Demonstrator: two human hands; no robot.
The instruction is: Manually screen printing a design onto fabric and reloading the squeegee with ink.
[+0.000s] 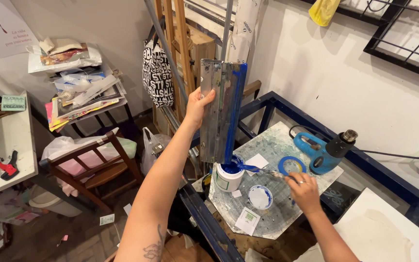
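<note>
The left hand (pixel 197 104) holds a metal squeegee (pixel 221 109) upright over an open pot of blue ink (pixel 229 175), fingers closed on its edge. The right hand (pixel 304 191) grips a palette knife (pixel 263 170), its inky tip at the pot's rim on the bench (pixel 287 145).

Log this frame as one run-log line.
left hand: holds squeegee upright over ink tub | right hand: holds spatula | lid: on table
</note>
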